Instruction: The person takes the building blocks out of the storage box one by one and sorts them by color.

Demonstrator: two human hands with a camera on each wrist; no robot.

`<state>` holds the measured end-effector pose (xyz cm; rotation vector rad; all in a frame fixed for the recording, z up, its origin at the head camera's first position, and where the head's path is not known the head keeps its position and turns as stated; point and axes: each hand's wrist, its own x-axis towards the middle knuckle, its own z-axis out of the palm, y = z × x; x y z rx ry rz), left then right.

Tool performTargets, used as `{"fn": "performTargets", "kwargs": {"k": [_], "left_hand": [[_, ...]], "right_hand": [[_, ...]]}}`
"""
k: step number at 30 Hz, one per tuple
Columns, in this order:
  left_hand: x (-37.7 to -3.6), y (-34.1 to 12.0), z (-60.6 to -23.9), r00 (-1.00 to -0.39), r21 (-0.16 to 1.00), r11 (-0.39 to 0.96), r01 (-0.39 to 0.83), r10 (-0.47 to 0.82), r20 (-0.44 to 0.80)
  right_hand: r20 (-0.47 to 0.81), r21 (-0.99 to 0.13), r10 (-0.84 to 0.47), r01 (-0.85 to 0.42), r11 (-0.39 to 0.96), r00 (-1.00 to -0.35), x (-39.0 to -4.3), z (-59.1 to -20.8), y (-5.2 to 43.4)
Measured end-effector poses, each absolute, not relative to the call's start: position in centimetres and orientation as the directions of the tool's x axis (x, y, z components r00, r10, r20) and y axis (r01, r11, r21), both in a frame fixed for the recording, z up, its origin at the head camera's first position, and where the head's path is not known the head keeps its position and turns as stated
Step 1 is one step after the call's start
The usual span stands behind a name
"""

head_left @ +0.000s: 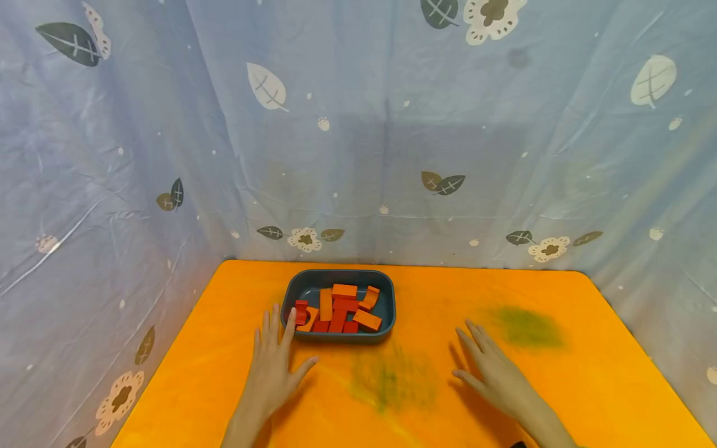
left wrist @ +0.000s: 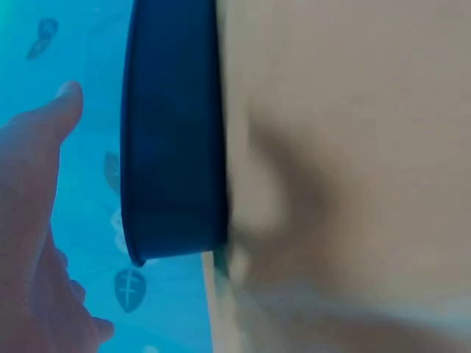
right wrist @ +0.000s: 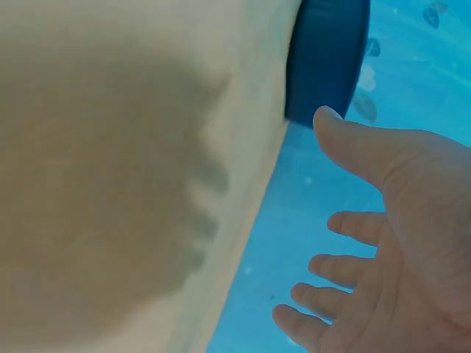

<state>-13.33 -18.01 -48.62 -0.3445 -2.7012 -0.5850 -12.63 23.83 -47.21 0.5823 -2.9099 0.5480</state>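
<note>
Perhaps ten blocks in dark tray

shows a bright orange tabletop, rounded at both far corners. bears a green patch toward the far right and a fainter, streaky green smudge nearer, around the middle. carries a dark blue-grey bin, set upright close to the far edge, left of centre, lengthwise from left to right.

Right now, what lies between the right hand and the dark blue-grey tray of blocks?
No object: the head view shows only orange tabletop between the right hand and the dark blue-grey tray.
</note>
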Motion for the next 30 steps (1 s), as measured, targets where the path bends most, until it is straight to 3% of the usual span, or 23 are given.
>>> {"fn": "performTargets", "kwargs": {"k": [8, 17, 22, 26, 30], "left_hand": [[-15.2, -18.4, -48.7, -0.971, 0.698, 0.683, 0.213, 0.07, 0.228], [-16.0, -18.3, -50.3, -0.976, 0.849, 0.492, 0.191, 0.002, 0.218], [-16.6, -18.6, -50.7, -0.986, 0.948, 0.283, 0.144, -0.038, 0.162], [-16.9, -18.8, -50.7, -0.991, 0.968, 0.219, 0.119, -0.032, 0.129], [-17.1, -18.8, -50.5, -0.993, 0.976, 0.187, 0.107, -0.022, 0.113]], "right_hand": [[0.227, -0.285, -0.391, -0.445, 0.849, -0.892, -14.1, -45.6, 21.1], [0.283, -0.299, -0.425, -0.5, 0.813, -0.86, -15.9, -43.8, 16.6], [0.228, -0.403, -0.44, -0.496, 0.769, -0.868, -17.3, -43.5, 14.1], [0.183, -0.487, -0.465, -0.491, 0.722, -0.866, -18.4, -43.5, 12.3], [0.154, -0.494, -0.496, -0.502, 0.711, -0.854, -19.7, -43.7, 10.5]]}}
